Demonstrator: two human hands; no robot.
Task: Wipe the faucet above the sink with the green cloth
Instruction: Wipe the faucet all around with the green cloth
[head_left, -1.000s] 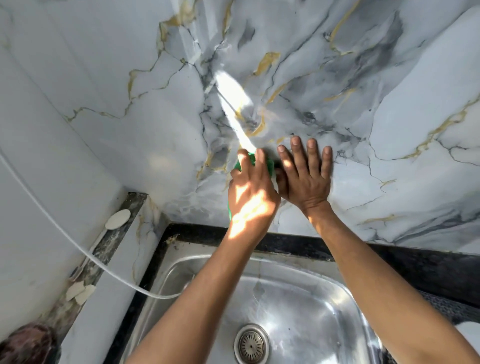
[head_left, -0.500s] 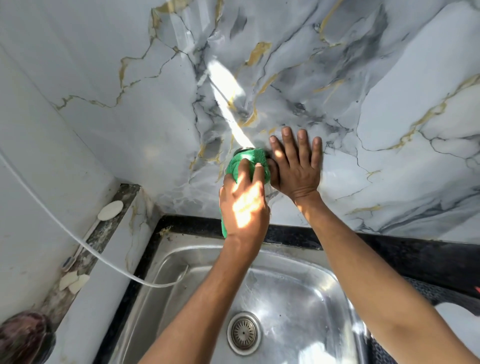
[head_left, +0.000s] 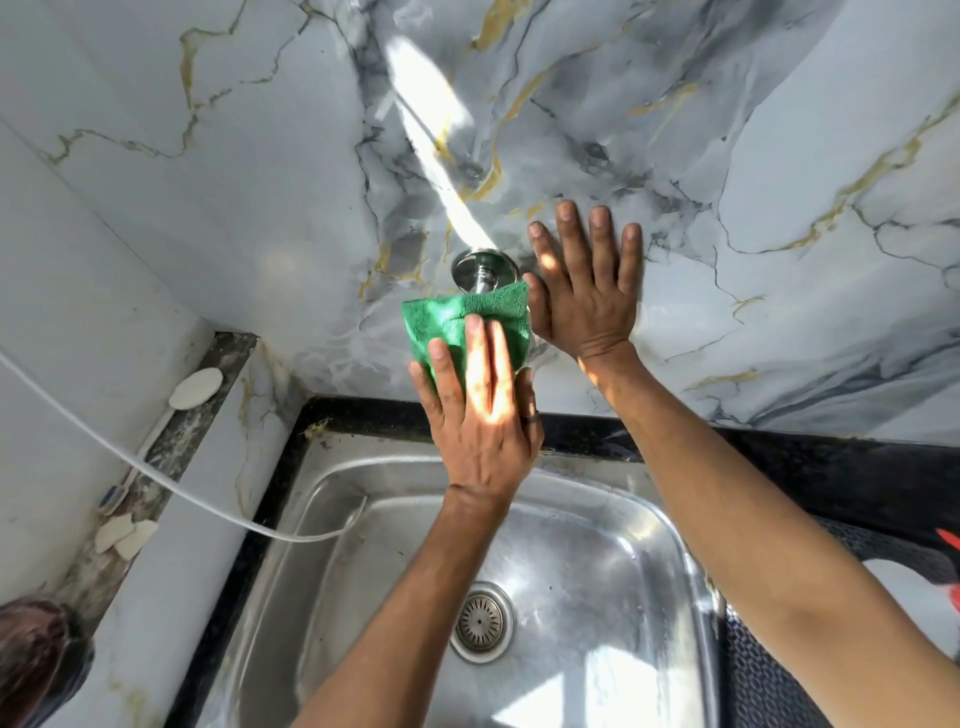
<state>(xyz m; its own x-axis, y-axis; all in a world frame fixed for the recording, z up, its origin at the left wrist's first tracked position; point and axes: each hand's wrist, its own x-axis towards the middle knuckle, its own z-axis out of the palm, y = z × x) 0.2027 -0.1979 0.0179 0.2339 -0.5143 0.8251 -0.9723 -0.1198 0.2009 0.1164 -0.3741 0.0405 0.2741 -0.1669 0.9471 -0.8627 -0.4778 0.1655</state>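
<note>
Left hand (head_left: 480, 415) gripping crumpled green microfibre cloth (head_left: 464, 325), wrapping it around body of wall-mounted chrome faucet (head_left: 484, 270); only round flange and short stem showing above cloth. Faucet sitting on grey marble-patterned wall (head_left: 727, 156), above square stainless steel sink (head_left: 649, 545). Right hand (head_left: 584, 291) lying flat, fingers spread, pressing on wall just beside faucet, holding nothing. Round metal drain strainer (head_left: 482, 622) sitting in sink bottom. Thin white hose (head_left: 156, 480) trailing from left into sink. Black bench (head_left: 831, 467) bordering sink.
</note>
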